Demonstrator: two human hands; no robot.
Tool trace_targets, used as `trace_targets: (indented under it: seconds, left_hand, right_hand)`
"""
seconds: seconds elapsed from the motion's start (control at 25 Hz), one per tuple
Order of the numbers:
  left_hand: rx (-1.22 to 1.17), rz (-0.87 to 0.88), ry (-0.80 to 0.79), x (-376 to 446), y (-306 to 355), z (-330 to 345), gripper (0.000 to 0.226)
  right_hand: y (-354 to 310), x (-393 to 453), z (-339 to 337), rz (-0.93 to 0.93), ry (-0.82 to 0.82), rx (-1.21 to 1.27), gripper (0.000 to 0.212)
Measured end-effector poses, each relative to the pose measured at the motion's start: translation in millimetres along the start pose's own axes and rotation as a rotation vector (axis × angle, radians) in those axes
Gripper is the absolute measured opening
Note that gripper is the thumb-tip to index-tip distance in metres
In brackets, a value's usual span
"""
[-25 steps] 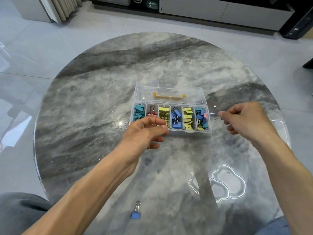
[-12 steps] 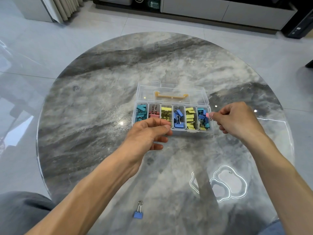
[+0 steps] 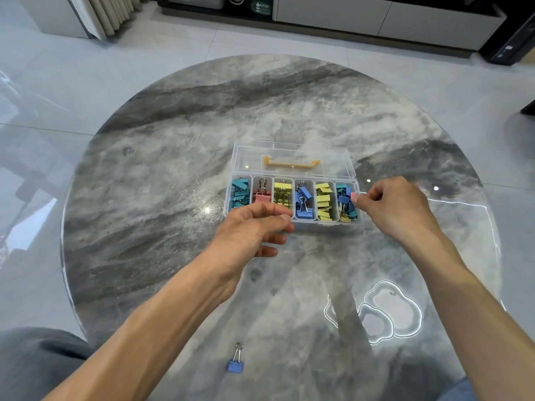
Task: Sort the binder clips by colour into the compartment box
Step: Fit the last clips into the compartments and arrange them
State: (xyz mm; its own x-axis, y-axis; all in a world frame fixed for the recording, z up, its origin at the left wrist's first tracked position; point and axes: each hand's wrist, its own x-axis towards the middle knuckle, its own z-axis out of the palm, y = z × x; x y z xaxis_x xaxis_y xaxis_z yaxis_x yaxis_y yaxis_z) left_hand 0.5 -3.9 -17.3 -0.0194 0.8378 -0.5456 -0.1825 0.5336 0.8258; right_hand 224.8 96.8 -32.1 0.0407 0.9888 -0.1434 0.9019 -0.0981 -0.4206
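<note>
The left hand [image 3: 254, 227] reaches in from the lower left, its curled fingers and thumb gripping the near front edge of the compartment box [image 3: 292, 202] below the pink and yellow compartments. The right hand [image 3: 396, 209] comes in from the right with wrist raised, thumb and forefinger pinching a pink clip [image 3: 354, 196] at the rightmost compartment's outer edge. The box lies mid-desk [image 3: 173, 227], long axis left to right, its clear lid [image 3: 292, 162] folded open away from the person. A blue clip [image 3: 236, 362] rests on the near desk, handles pointing away. A second ago the right hand was clear of the box; it has since moved in to that compartment.
</note>
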Motion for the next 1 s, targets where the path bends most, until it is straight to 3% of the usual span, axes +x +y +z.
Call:
trace_targets:
  seconds: [0.16, 0.4, 0.6, 0.84, 1.0]
  left_hand:
    - [-0.004, 0.002, 0.001, -0.5, 0.2, -0.3, 0.008]
    - [-0.008, 0.006, -0.002, 0.3, 1.0, -1.5, 0.008]
    - [-0.001, 0.003, -0.004, 1.3, -0.3, -2.2, 0.009]
    - [0.007, -0.003, -0.004, 1.4, -0.4, -2.0, 0.010]
    - [0.003, -0.003, -0.010, 1.5, -0.4, -2.2, 0.010]
  right_hand:
    - [2.6, -0.6, 8.9, -0.004, 0.051, 0.054, 0.040]
    - [4.7, 5.1, 3.9, 0.042, -0.036, 0.103, 0.037]
    - [5.8, 6.5, 5.5, 0.036, -0.031, 0.196, 0.019]
    - [6.3, 4.8, 2.5, -0.049, -0.041, 0.138, 0.018]
    - [9.0, 6.0, -6.1, -0.057, -0.170, 0.065, 0.010]
